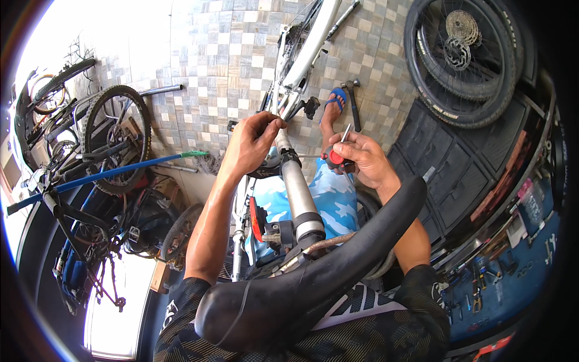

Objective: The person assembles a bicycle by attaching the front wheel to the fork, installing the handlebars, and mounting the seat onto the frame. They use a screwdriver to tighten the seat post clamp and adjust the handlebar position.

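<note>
In my right hand (369, 160) is a three-way hex wrench (335, 157) with a red and black hub. One of its thin metal arms points left to the black seatpost clamp (290, 155); whether its tip sits in a bolt I cannot tell. My left hand (254, 140) is beside the bike frame just beyond the clamp, fingers curled and thumb pressed against them; anything in its grasp is hidden. A silver seatpost (303, 196) runs from the clamp toward me, to a black saddle (313, 277) in front of my chest. A red rear light (257, 218) is fixed beside the post.
Bike wheels (464, 60) lean over dark drawers (431, 163) on the right. A hammer (353, 102) lies on the tiled floor by my sandalled foot. Several bikes (114, 139) and a blue-handled broom (108, 175) crowd the left. Tools hang on a blue board (500, 283).
</note>
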Demonstrator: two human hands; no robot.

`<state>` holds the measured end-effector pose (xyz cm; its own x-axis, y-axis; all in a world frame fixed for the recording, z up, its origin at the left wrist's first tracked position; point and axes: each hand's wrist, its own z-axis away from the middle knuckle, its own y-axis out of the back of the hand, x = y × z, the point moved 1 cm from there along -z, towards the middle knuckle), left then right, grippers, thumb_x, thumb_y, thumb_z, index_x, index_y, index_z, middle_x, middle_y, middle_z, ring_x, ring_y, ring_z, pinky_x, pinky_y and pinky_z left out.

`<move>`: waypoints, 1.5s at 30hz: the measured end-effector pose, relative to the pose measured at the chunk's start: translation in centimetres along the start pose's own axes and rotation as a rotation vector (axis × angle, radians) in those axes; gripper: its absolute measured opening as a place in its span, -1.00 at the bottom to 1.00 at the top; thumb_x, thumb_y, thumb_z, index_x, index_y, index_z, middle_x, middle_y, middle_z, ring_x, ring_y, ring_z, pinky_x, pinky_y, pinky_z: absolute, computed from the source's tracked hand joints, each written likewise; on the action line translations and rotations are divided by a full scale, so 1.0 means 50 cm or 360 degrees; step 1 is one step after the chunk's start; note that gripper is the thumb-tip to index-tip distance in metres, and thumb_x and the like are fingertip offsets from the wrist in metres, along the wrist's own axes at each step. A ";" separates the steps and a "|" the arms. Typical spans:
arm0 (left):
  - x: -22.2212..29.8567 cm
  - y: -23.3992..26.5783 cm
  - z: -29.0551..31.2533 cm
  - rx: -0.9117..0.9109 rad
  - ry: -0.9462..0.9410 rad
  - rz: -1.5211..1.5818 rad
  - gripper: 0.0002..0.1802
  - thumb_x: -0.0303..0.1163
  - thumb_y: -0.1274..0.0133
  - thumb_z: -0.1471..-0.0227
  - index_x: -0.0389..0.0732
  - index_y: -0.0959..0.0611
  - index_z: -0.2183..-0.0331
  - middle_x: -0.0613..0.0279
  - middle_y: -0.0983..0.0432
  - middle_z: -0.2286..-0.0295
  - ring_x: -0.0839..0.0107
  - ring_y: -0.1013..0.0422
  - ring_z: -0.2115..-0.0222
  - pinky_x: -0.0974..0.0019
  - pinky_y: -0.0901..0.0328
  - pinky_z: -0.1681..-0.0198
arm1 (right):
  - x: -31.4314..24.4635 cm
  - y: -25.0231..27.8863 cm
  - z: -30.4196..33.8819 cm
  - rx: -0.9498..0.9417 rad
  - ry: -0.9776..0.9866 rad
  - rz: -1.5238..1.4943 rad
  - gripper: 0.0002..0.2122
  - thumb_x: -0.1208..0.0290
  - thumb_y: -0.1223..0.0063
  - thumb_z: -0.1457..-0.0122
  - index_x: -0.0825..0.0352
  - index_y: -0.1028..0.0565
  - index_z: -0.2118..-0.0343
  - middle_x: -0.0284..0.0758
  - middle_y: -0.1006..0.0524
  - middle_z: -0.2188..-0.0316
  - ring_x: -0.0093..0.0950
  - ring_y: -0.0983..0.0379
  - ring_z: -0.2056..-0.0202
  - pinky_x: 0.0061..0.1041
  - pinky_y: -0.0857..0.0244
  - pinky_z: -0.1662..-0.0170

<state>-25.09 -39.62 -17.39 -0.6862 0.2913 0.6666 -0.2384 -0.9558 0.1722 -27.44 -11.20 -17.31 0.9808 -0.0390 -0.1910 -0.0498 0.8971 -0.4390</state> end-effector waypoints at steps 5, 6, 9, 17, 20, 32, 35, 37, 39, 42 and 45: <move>-0.001 -0.007 -0.004 0.0029 -0.0111 -0.0024 -0.65 -0.22 -0.06 -0.29 -0.35 -0.73 0.22 0.13 -0.59 0.52 0.49 -0.38 0.51 0.29 -0.32 0.37 | -0.010 0.037 -0.032 -0.0232 0.0189 0.0472 -0.64 0.37 -0.32 -0.23 0.39 -0.48 -0.01 -0.30 -0.62 0.27 -0.53 -0.59 0.29 -0.56 -0.47 0.20; -0.001 -0.007 -0.003 0.0028 -0.0114 -0.0017 -0.64 -0.22 -0.06 -0.29 -0.35 -0.73 0.22 0.12 -0.59 0.52 0.49 -0.38 0.50 0.29 -0.32 0.37 | -0.018 0.039 -0.038 -0.0302 0.0124 0.0498 -0.63 0.37 -0.32 -0.23 0.40 -0.49 -0.01 -0.30 -0.62 0.29 -0.53 -0.59 0.29 -0.56 -0.47 0.20; -0.004 -0.009 -0.004 0.0025 -0.0125 -0.0002 -0.65 -0.22 -0.06 -0.29 -0.34 -0.74 0.22 0.13 -0.58 0.53 0.49 -0.38 0.51 0.29 -0.31 0.37 | -0.037 0.013 -0.049 -0.0549 -0.0237 0.0134 -0.65 0.42 -0.32 -0.21 0.43 -0.53 -0.01 -0.32 -0.62 0.37 -0.54 -0.58 0.35 -0.58 -0.45 0.29; 0.018 0.002 -0.004 -0.0055 0.0046 -0.0088 -0.66 -0.23 -0.12 -0.32 -0.36 -0.72 0.22 0.23 -0.64 0.44 0.58 -0.38 0.41 0.38 -0.31 0.29 | -0.090 -0.003 -0.070 -0.0756 -0.0354 0.0962 -0.62 0.37 -0.48 -0.04 0.44 -0.66 0.10 -0.30 -0.70 0.31 -0.57 -0.58 0.40 -0.58 -0.44 0.39; 0.005 0.000 -0.003 -0.0031 0.0015 -0.0043 -0.66 -0.23 -0.12 -0.32 -0.36 -0.73 0.22 0.24 -0.64 0.44 0.59 -0.38 0.40 0.38 -0.31 0.28 | -0.070 0.002 -0.072 -0.0811 -0.0018 0.1028 -0.64 0.30 -0.48 -0.07 0.36 -0.68 0.11 -0.40 -0.68 0.36 -0.62 -0.55 0.36 -0.58 -0.44 0.30; 0.003 0.002 -0.006 -0.0027 -0.0011 0.0038 -0.66 -0.22 -0.09 -0.34 -0.35 -0.73 0.22 0.29 -0.59 0.44 0.58 -0.38 0.38 0.38 -0.32 0.24 | -0.047 -0.021 0.005 -0.0043 0.1957 0.2857 -0.54 0.49 -0.31 0.00 0.07 -0.60 -0.04 -0.38 -0.43 0.43 -0.37 -0.42 0.45 -0.34 -0.44 0.36; -0.012 0.000 0.001 0.0168 -0.0097 0.0130 -0.71 -0.28 -0.08 -0.33 -0.32 -0.72 0.24 0.21 -0.64 0.43 0.55 -0.43 0.38 0.35 -0.36 0.22 | -0.027 -0.018 0.023 0.0026 0.1372 0.2303 -0.38 0.58 -0.26 -0.02 0.12 -0.45 -0.22 -0.36 -0.50 0.27 -0.43 -0.48 0.37 -0.40 -0.45 0.27; -0.008 0.006 0.010 0.0258 -0.0024 0.0195 -0.71 -0.29 -0.07 -0.36 -0.33 -0.71 0.21 0.27 -0.65 0.39 0.60 -0.42 0.36 0.41 -0.34 0.21 | -0.021 -0.015 0.033 -0.0224 0.0792 0.1385 -0.30 0.60 -0.24 -0.04 0.18 -0.34 -0.32 -0.31 -0.55 0.11 -0.46 -0.51 0.27 -0.42 -0.46 0.20; -0.009 0.007 0.022 0.0396 -0.0024 0.0303 -0.71 -0.28 -0.06 -0.37 -0.34 -0.70 0.20 0.32 -0.62 0.41 0.63 -0.39 0.38 0.44 -0.32 0.25 | -0.001 0.025 0.020 -0.0623 0.0505 0.0683 -0.24 0.47 -0.24 -0.10 0.31 -0.20 -0.40 -0.20 -0.46 -0.16 -0.46 -0.48 0.10 -0.46 -0.44 0.14; -0.020 0.003 0.039 0.0484 -0.0024 0.0322 -0.70 -0.28 -0.06 -0.38 -0.34 -0.71 0.19 0.47 -0.47 0.48 0.70 -0.28 0.44 0.52 -0.20 0.34 | 0.008 0.038 0.018 -0.0773 0.0209 -0.0026 -0.32 0.31 -0.19 -0.24 0.30 -0.19 -0.39 -0.19 -0.51 -0.08 -0.49 -0.50 0.15 -0.54 -0.43 0.21; -0.023 -0.002 0.052 0.0482 0.0011 0.0369 -0.70 -0.26 -0.06 -0.37 -0.32 -0.71 0.19 0.51 -0.41 0.51 0.71 -0.23 0.46 0.53 -0.15 0.38 | 0.025 0.021 0.002 -0.0384 0.0159 -0.0080 -0.50 0.21 -0.16 -0.32 0.27 -0.33 -0.24 -0.22 -0.61 0.15 -0.55 -0.53 0.33 -0.60 -0.40 0.33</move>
<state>-22.50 -39.94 -16.27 -0.7028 0.0650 0.7084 0.1372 -0.9647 0.2247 -26.25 -10.25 -17.92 0.9603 -0.1350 -0.2441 -0.0567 0.7624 -0.6446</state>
